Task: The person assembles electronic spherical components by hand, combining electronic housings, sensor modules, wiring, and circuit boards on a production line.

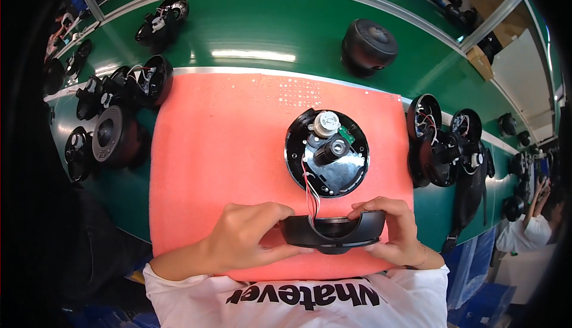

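Note:
Between my two hands I hold a black round plastic housing half, tipped on its edge with a curved notch facing up. My left hand grips its left end, thumb below and fingers on top. On its right end, my right hand is closed the same way. Thin red, white and dark wires run from it to an open black round housing lying just beyond. Inside that one sit a silver motor, a black cylinder and a green circuit board.
A pink foam mat covers the bench, with small screws in rows at its far edge. More open housings lie left and right. A closed black unit stands on the green belt. Another person works at far right.

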`<action>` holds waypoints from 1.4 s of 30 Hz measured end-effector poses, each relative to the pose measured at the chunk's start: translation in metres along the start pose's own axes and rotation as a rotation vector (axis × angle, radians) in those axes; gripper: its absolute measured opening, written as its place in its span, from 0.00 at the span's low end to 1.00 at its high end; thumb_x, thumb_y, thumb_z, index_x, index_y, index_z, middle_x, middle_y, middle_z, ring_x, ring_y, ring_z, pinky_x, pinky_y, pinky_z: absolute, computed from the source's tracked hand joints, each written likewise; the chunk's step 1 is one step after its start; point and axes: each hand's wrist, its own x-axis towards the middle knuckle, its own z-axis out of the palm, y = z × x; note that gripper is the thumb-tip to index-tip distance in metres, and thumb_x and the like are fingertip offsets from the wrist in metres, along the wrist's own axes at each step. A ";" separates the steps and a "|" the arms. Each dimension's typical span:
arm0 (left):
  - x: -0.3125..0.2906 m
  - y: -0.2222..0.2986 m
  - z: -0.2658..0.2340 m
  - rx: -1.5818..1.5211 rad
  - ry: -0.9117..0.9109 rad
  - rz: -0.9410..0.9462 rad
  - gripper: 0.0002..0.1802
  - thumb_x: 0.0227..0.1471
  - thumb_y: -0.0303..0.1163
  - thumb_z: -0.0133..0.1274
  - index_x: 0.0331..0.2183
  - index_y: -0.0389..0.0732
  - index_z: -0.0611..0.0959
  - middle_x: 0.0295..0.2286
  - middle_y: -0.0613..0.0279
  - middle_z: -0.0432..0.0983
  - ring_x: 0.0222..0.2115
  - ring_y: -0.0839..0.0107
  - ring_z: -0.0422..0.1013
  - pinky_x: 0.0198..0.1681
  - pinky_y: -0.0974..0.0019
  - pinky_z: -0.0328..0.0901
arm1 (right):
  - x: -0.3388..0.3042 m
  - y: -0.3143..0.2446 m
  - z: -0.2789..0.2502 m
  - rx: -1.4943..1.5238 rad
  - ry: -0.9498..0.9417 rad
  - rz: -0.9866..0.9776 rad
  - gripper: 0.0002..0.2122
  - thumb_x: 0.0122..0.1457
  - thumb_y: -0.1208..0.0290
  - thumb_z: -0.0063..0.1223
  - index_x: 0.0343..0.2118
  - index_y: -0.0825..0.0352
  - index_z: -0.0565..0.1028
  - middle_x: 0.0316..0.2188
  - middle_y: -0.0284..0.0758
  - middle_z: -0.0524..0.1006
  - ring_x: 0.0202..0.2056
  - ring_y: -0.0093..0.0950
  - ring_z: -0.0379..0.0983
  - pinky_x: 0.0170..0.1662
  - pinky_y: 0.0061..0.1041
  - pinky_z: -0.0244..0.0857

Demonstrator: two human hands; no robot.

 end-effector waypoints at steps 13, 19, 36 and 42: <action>-0.004 -0.001 0.000 0.056 0.018 0.047 0.21 0.31 0.34 0.65 0.29 0.36 0.76 0.20 0.63 0.73 0.16 0.70 0.70 0.16 0.70 0.64 | 0.004 -0.001 0.003 0.012 0.064 -0.041 0.25 0.41 0.74 0.63 0.43 0.72 0.65 0.37 0.45 0.74 0.37 0.36 0.74 0.38 0.30 0.69; -0.002 0.003 -0.001 0.067 0.012 0.052 0.20 0.31 0.31 0.64 0.30 0.35 0.77 0.21 0.63 0.73 0.16 0.71 0.70 0.16 0.71 0.64 | 0.008 -0.001 0.004 -0.003 0.032 -0.066 0.25 0.42 0.72 0.62 0.44 0.71 0.66 0.38 0.45 0.74 0.37 0.37 0.73 0.38 0.30 0.68; -0.012 0.012 0.002 0.017 -0.007 -0.091 0.24 0.30 0.30 0.66 0.34 0.34 0.77 0.21 0.61 0.75 0.20 0.75 0.73 0.23 0.75 0.69 | 0.009 0.000 0.003 -0.053 0.046 -0.113 0.24 0.45 0.68 0.61 0.45 0.72 0.68 0.38 0.44 0.75 0.34 0.37 0.75 0.35 0.28 0.69; -0.013 0.006 0.009 -0.080 0.025 -0.249 0.18 0.31 0.27 0.65 0.29 0.33 0.76 0.24 0.58 0.77 0.23 0.72 0.75 0.26 0.74 0.70 | 0.012 0.005 0.003 -0.023 0.083 -0.176 0.26 0.44 0.67 0.62 0.46 0.72 0.67 0.39 0.45 0.74 0.34 0.38 0.74 0.35 0.30 0.69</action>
